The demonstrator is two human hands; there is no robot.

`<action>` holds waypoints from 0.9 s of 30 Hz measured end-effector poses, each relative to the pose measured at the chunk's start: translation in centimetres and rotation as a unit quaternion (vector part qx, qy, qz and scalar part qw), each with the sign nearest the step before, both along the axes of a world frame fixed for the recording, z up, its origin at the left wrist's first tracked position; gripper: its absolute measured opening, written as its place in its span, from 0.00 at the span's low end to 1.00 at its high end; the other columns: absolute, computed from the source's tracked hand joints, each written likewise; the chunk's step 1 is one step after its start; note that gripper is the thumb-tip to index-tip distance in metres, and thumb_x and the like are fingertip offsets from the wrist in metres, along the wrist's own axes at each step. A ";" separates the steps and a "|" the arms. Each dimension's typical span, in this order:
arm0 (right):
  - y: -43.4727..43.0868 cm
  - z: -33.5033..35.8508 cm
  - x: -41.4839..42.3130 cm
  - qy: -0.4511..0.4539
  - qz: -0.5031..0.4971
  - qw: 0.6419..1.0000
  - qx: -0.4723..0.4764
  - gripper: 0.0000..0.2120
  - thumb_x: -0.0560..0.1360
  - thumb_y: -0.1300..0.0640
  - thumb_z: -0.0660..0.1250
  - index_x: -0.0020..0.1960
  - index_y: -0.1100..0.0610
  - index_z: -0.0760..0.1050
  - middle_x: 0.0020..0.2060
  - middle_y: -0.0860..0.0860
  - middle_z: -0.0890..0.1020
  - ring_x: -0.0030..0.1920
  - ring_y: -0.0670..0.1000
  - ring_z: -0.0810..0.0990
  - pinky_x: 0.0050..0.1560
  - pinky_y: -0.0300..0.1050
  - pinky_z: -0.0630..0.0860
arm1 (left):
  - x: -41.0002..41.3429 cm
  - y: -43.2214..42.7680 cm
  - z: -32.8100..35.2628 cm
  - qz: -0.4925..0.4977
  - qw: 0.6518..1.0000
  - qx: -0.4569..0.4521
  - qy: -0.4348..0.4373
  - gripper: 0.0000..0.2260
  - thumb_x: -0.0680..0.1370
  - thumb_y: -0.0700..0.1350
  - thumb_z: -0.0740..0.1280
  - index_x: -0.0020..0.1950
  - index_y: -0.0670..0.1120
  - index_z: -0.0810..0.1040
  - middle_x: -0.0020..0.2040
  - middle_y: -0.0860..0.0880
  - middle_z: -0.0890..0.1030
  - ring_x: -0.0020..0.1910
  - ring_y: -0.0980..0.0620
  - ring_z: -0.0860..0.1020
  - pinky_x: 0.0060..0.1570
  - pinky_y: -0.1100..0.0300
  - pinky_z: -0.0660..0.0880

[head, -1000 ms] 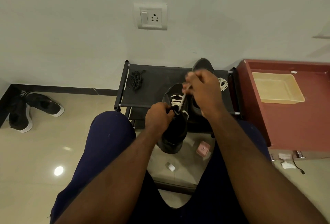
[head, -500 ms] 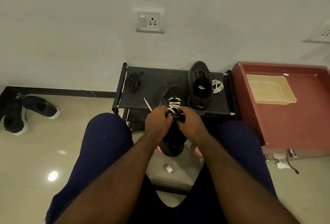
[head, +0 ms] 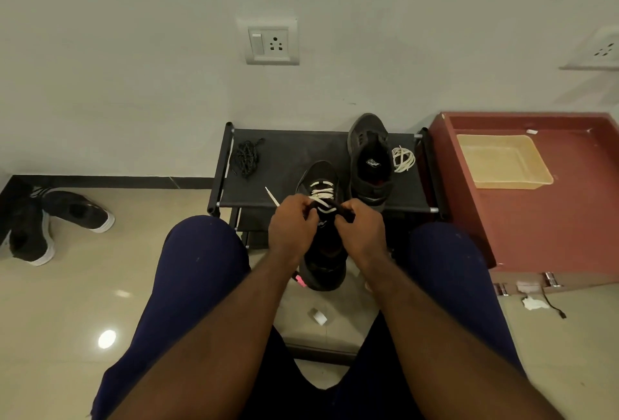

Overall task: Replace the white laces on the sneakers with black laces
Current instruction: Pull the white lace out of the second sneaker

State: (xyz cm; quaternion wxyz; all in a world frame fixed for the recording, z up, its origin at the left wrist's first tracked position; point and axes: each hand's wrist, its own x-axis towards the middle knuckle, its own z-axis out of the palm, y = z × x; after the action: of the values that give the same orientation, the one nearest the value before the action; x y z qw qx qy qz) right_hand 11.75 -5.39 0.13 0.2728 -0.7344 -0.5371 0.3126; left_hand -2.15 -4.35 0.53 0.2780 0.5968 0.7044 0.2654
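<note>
Between my knees I hold a black sneaker (head: pixel 323 252), toe pointing away, with a white lace (head: pixel 322 193) threaded through its eyelets. My left hand (head: pixel 292 227) grips the shoe's left side, and a free end of the white lace sticks out above its fingers. My right hand (head: pixel 360 228) pinches the shoe's right side at the upper eyelets. A second black sneaker (head: pixel 370 158) without laces lies on the black rack (head: pixel 294 165). Beside it sits a coiled white lace (head: pixel 403 159). A bundle of black laces (head: pixel 246 157) rests at the rack's left end.
A red cabinet top (head: pixel 536 218) with a beige tray (head: pixel 502 161) stands at the right. Two more black shoes (head: pixel 50 218) lie on the tiled floor at the left. A wall socket (head: pixel 271 42) is above the rack. Small scraps lie on the floor.
My right hand came down from pulling the white lace upward and now sits on the shoe beside my left hand. A free lace end now pokes out to the left.
</note>
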 end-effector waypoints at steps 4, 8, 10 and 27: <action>0.0 -0.2 0.1 0.005 0.000 1.000 -0.006 0.05 0.76 0.59 0.69 0.50 0.53 0.80 0.44 0.48 0.83 0.46 0.49 0.82 0.49 0.47 0.80 | 0.9 -0.3 -0.4 -0.074 0.994 0.064 0.037 0.08 0.76 0.41 0.67 0.55 0.47 0.79 0.53 0.50 0.74 0.53 0.51 0.74 0.50 0.52 0.76; 0.1 -0.3 0.1 0.010 0.008 1.000 0.008 0.04 0.76 0.58 0.69 0.50 0.53 0.82 0.43 0.48 0.84 0.44 0.48 0.82 0.49 0.52 0.81 | 1.2 -0.3 -0.8 -0.132 0.984 0.057 0.101 0.12 0.76 0.46 0.69 0.59 0.46 0.79 0.59 0.49 0.72 0.60 0.51 0.69 0.51 0.54 0.77; 0.1 -0.3 0.1 0.010 0.008 1.000 0.005 0.05 0.75 0.58 0.69 0.49 0.52 0.82 0.42 0.47 0.84 0.44 0.48 0.82 0.48 0.52 0.82 | 1.5 -0.2 -0.8 -0.134 0.982 0.063 0.115 0.12 0.77 0.48 0.68 0.59 0.46 0.79 0.60 0.49 0.72 0.61 0.51 0.69 0.52 0.55 0.76; 0.2 -0.9 0.2 -0.024 -0.072 0.997 -0.001 0.06 0.71 0.53 0.73 0.43 0.50 0.75 0.41 0.48 0.81 0.44 0.52 0.80 0.48 0.55 0.80 | 1.8 1.3 -0.6 0.082 0.988 0.011 -0.131 0.02 0.76 0.40 0.67 0.43 0.44 0.78 0.47 0.48 0.77 0.42 0.54 0.75 0.43 0.65 0.71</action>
State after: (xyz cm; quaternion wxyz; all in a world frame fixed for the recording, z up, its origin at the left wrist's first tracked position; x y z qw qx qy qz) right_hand 11.92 -5.19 -0.77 0.2811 -0.7784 -0.4893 0.2751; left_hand -0.31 -3.09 -0.12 0.3382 0.5004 0.7054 0.3710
